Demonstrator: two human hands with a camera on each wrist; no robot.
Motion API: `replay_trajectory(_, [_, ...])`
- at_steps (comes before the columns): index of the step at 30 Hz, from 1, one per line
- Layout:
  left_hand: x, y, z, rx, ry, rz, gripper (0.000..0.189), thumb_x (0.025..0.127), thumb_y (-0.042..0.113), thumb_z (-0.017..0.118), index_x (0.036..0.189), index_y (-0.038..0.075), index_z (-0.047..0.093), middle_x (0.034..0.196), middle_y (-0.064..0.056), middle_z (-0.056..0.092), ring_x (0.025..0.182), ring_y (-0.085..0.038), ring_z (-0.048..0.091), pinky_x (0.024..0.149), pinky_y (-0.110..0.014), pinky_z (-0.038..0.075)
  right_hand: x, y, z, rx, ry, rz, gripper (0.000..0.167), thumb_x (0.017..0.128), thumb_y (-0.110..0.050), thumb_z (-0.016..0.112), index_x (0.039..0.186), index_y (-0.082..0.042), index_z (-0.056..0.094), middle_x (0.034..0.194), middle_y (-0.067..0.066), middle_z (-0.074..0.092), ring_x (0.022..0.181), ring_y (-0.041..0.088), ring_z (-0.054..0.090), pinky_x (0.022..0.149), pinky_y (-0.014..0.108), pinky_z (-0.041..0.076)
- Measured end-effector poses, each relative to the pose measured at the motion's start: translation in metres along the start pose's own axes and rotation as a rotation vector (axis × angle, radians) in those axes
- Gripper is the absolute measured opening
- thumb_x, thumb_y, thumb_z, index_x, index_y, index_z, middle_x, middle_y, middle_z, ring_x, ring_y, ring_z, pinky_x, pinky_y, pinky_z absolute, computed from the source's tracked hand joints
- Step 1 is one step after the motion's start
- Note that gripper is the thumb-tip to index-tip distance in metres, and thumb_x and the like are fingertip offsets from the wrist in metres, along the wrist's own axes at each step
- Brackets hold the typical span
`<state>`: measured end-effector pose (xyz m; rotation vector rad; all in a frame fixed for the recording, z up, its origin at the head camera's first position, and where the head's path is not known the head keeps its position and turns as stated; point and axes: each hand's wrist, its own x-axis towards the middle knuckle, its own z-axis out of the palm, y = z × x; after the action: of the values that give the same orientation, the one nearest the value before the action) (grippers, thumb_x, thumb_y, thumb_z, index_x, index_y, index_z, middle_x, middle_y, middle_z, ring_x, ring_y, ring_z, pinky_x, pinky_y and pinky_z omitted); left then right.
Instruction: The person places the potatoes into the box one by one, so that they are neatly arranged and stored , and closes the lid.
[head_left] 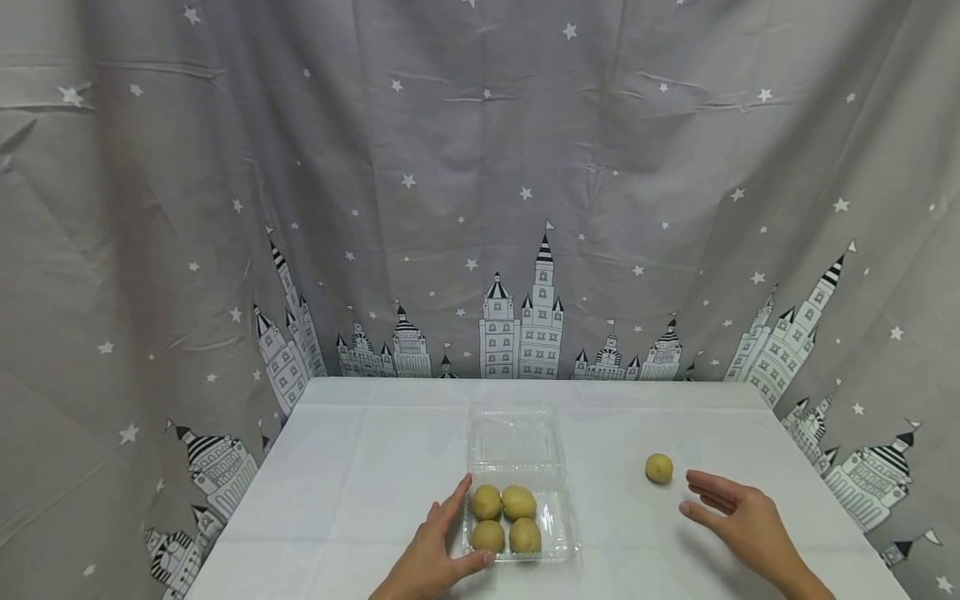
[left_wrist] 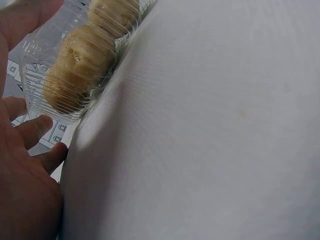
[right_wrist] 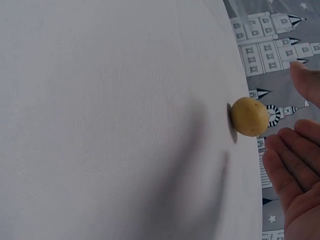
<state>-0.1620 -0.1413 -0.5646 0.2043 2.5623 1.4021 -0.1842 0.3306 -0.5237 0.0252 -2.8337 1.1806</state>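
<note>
A clear plastic clamshell box (head_left: 558, 525) lies with its lid (head_left: 516, 437) folded back, and several yellow-brown potatoes (head_left: 518, 502) sit in its base. My left hand (head_left: 435, 546) is at the box's near left corner, thumb along the front edge and index finger along the left side. Its other fingers (left_wrist: 36, 131) are spread beside the ribbed wall in the left wrist view. A single potato (head_left: 659, 468) lies on the table to the right of the box. Just right of that potato, my right hand (head_left: 742, 521) hovers with thumb and fingers apart, holding nothing.
A white cloth covers the table (head_left: 360, 467). Behind it and along both sides hangs a grey curtain (head_left: 420, 125) printed with stars and castles.
</note>
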Motion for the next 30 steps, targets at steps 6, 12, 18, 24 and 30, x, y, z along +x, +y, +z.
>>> replay_trajectory(6, [0.000,0.000,0.000,0.001,0.002,-0.001,0.110,0.087,0.057,0.088,0.175,0.033,0.027,0.179,-0.018,0.032,0.156,-0.075,0.012,0.114,-0.095,0.018,0.008,0.009,0.003,-0.011,0.029,-0.036,0.060,0.094,-0.034,0.089,0.140,0.000,0.072,0.135,0.020,0.077,0.118,0.037,0.079,0.090,0.027,0.066])
replay_trajectory(12, [0.001,0.001,-0.001,0.006,0.002,-0.015,0.110,0.087,0.058,0.088,0.175,0.034,0.027,0.179,-0.017,0.033,0.157,-0.074,0.012,0.113,-0.096,0.019,0.020,0.015,0.010,-0.019,0.044,-0.062,0.061,0.094,-0.032,0.089,0.140,0.003,0.071,0.136,0.023,0.076,0.119,0.040,0.078,0.092,0.032,0.067])
replay_trajectory(18, [0.000,0.000,0.001,0.003,0.005,-0.011,0.109,0.087,0.058,0.088,0.175,0.034,0.027,0.179,-0.018,0.033,0.156,-0.075,0.012,0.113,-0.096,0.018,0.030,0.022,0.017,0.008,0.038,-0.034,0.065,0.093,-0.033,0.090,0.140,0.006,0.070,0.135,0.024,0.076,0.119,0.038,0.078,0.093,0.031,0.066])
replay_trajectory(24, [-0.001,0.001,0.001,0.002,0.012,-0.015,0.109,0.087,0.057,0.089,0.175,0.035,0.028,0.178,-0.018,0.034,0.157,-0.074,0.013,0.113,-0.096,0.019,0.040,0.028,0.025,0.023,0.035,-0.033,0.067,0.093,-0.033,0.090,0.142,0.008,0.068,0.137,0.026,0.074,0.122,0.040,0.077,0.096,0.032,0.065])
replay_trajectory(30, [-0.001,0.002,0.001,0.003,0.011,-0.008,0.110,0.087,0.058,0.088,0.175,0.034,0.027,0.178,-0.018,0.034,0.157,-0.074,0.013,0.112,-0.096,0.018,0.053,0.028,0.030,-0.003,0.049,-0.056,0.063,0.094,-0.027,0.089,0.141,0.009,0.068,0.137,0.028,0.073,0.121,0.042,0.077,0.096,0.036,0.066])
